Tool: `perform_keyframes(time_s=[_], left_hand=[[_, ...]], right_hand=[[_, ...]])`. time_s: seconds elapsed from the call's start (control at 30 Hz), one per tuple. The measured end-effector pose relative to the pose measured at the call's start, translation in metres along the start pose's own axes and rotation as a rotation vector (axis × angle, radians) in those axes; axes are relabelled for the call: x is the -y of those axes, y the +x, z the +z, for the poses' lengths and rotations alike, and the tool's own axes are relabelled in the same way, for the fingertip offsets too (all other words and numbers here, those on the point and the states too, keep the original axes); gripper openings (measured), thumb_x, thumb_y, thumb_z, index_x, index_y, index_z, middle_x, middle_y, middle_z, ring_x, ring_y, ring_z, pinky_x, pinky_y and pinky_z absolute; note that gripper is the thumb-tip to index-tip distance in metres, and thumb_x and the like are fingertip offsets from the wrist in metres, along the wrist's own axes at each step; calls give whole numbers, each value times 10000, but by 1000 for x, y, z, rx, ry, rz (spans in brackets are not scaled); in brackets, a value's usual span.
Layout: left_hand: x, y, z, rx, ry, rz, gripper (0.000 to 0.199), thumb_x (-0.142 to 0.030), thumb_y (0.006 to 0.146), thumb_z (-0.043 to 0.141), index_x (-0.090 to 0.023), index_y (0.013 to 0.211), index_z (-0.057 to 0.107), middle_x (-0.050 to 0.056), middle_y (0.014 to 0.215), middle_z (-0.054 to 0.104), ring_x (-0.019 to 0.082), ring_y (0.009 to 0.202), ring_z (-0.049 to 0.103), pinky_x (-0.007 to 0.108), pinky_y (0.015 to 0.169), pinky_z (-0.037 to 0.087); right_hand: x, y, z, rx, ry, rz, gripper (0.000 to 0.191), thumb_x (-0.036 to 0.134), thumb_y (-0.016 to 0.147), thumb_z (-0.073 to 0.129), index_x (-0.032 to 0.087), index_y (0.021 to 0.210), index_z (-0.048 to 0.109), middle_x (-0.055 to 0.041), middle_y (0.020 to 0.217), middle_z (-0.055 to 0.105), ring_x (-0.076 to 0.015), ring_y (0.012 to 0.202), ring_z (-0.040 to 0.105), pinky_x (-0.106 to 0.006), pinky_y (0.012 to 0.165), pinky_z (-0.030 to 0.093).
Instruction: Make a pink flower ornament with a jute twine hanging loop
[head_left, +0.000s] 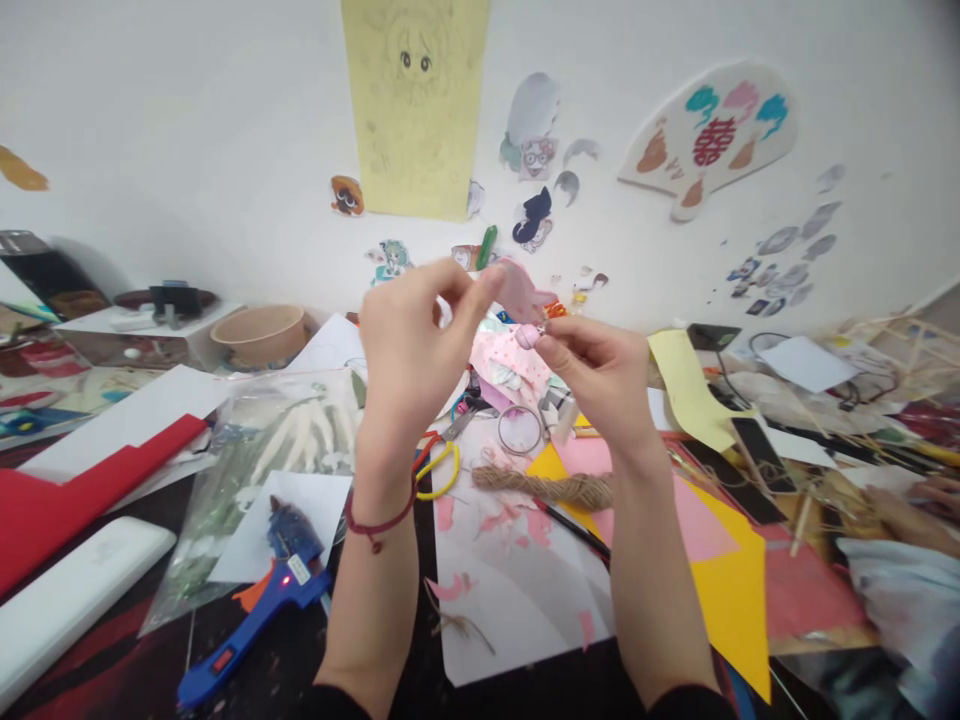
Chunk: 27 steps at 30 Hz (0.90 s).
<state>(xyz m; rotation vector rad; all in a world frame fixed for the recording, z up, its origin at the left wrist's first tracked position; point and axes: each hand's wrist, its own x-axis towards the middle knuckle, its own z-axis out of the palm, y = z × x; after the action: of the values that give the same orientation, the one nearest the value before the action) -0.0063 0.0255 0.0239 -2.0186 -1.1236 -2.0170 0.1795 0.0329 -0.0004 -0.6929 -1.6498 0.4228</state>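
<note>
My left hand (420, 350) is raised over the table, thumb and fingers pinched on a thin pale pink piece (521, 288); whether it is paper or cloth I cannot tell. My right hand (600, 375) is closed too, its fingertips at a small pink rounded piece (527, 337) just below. Whether the two pink pieces are joined is unclear. Behind them lies a heap of pink dotted fabric (504, 365). Beneath the hands are a twisted hank of twine (544, 485), a ring (520, 430), yellow-handled scissors (442, 475) and pink scraps on a white sheet (517, 600).
A blue glue gun (259, 625) with a lit red light lies at front left, near a white oblong case (90, 600) and a clear plastic bag (247, 440). Yellow card (731, 600) and a phone (761, 455) lie at right. Another person's hand (934, 495) shows at the right edge.
</note>
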Motion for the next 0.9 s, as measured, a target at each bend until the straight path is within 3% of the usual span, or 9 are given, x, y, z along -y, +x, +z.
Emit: perform_keyframes(time_s=[0.1,0.17,0.23,0.33,0.43,0.57,0.7,0.8,0.9], left_hand=[[-18,-3,-6,370,-91,-44,386,-525,957,603,-201,789,731,-10,700,712,107,629,610,257,633,464],[-20,-5,-4,441,-143,-40,276,-460,936,658,-206,884,753,-2,822,755,112,728,657,235,650,471],[-16,-5,0,441,-166,-55,207,-406,906,705,-205,888,754,3,869,760,123,784,667,231,644,467],[-7,-4,7,451,-259,-54,177,-377,882,732,-207,841,760,15,918,766,151,872,681,241,666,479],[-3,-5,15,450,-422,-55,187,-382,876,744,-210,806,766,15,902,763,162,893,684,257,704,503],[-5,-8,29,357,-617,-193,238,-403,871,751,-195,757,728,5,779,699,127,749,631,242,603,477],[-6,-9,41,285,-828,-302,251,-405,807,816,-189,719,721,9,796,702,146,816,656,274,742,557],[-1,-9,44,313,-890,-343,229,-396,801,826,-188,753,745,16,833,710,134,819,646,261,760,547],[6,-8,44,376,-920,-357,271,-455,813,806,-191,800,746,6,765,648,103,705,573,236,644,488]], right_hand=[[10,-2,-3,10,-144,-112,154,353,862,775,199,866,768,3,741,710,-111,589,549,-271,547,407],[16,-4,-6,20,-231,-184,89,276,889,748,195,920,769,-13,834,753,-117,634,592,-270,579,435],[20,-5,-9,30,-324,-261,73,209,907,720,190,959,768,-26,881,767,-122,666,608,-270,602,448],[22,-7,-12,37,-487,-372,75,163,923,688,177,922,762,-23,792,742,-123,643,588,-273,597,429],[22,-7,-12,-44,-581,-438,123,182,926,692,166,814,741,-14,689,702,-119,604,575,-275,579,410],[23,-7,-9,-191,-545,-379,99,250,902,739,162,859,748,-11,689,704,-109,563,548,-275,546,405],[27,-9,-9,-256,-495,-347,92,256,923,709,195,859,731,7,687,698,-111,574,575,-275,550,424],[27,-9,-10,-222,-438,-286,135,263,932,694,198,815,707,21,627,646,-111,563,573,-280,543,419],[25,-8,-9,-159,-256,-160,135,270,937,685,195,826,702,28,605,614,-111,554,573,-272,529,432]])
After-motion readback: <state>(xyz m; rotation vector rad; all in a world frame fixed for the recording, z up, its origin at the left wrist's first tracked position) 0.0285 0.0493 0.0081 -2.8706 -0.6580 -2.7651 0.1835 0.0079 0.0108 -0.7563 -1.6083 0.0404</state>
